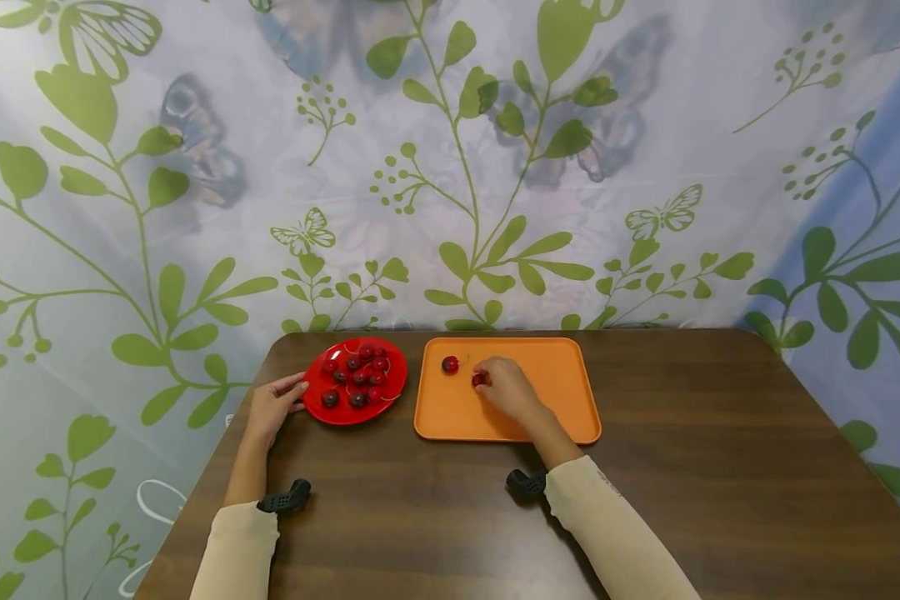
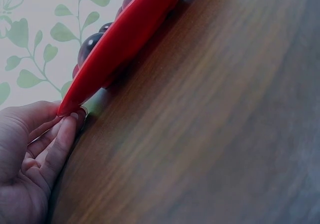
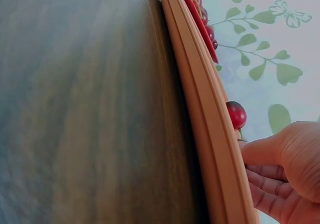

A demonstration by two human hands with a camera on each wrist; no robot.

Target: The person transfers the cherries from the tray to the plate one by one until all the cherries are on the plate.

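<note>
My left hand pinches the left rim of a red plate, thumb on top and fingers beneath, as the left wrist view shows. Several dark red cherries lie on that plate, some with stems. Over the orange tray, my right hand holds a cherry at its fingertips. A second cherry with a stem rests on the tray, to the left of that hand. From the right wrist camera, the tray's edge hides the fingertips and the held cherry.
Plate and tray sit side by side near the back of a brown wooden table, a narrow gap between them. Behind the table hangs a cloth printed with leaves and butterflies. Black wrist cameras are strapped at both cuffs.
</note>
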